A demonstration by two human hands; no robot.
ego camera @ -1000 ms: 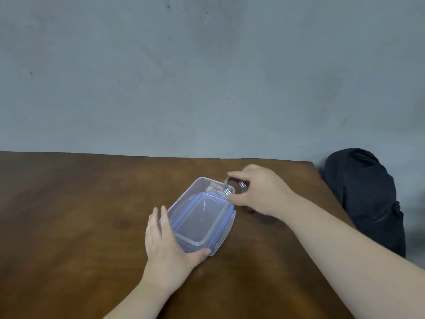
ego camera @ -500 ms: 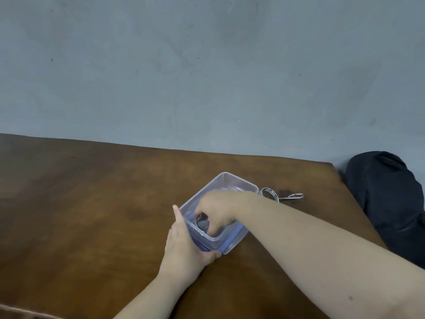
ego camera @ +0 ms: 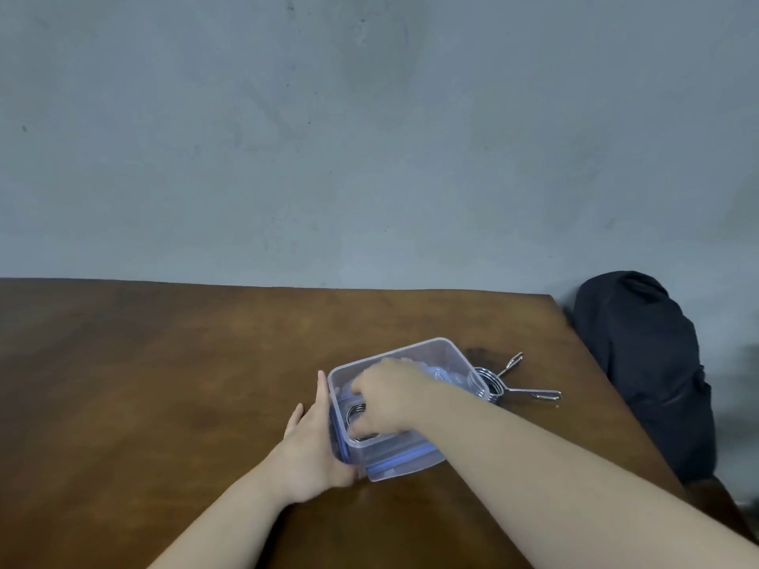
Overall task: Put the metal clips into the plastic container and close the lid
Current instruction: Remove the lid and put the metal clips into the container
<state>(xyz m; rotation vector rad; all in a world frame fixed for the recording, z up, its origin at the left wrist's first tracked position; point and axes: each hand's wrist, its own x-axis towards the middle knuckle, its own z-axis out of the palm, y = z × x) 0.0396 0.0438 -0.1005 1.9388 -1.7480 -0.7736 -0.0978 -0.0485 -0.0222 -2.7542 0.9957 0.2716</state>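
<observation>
A clear plastic container (ego camera: 435,350) stands on the brown wooden table (ego camera: 164,384), resting on its blue-edged lid (ego camera: 404,466). My right hand (ego camera: 390,398) reaches down inside the container, fingers closed around a metal clip (ego camera: 356,410) near its near-left corner. My left hand (ego camera: 314,449) presses flat against the container's left wall, thumb at the front corner. A second metal spring clip (ego camera: 511,386) lies on the table just right of the container, its two wire handles pointing right.
The table's right edge (ego camera: 608,388) runs diagonally close to the clip. A dark bag (ego camera: 645,363) sits beyond that edge against the grey wall. Bare wood stretches to the left of my hands.
My right hand picked a clip up from beside the container and carried it down inside. The container stays on its lid, and my left hand stays on its left side.
</observation>
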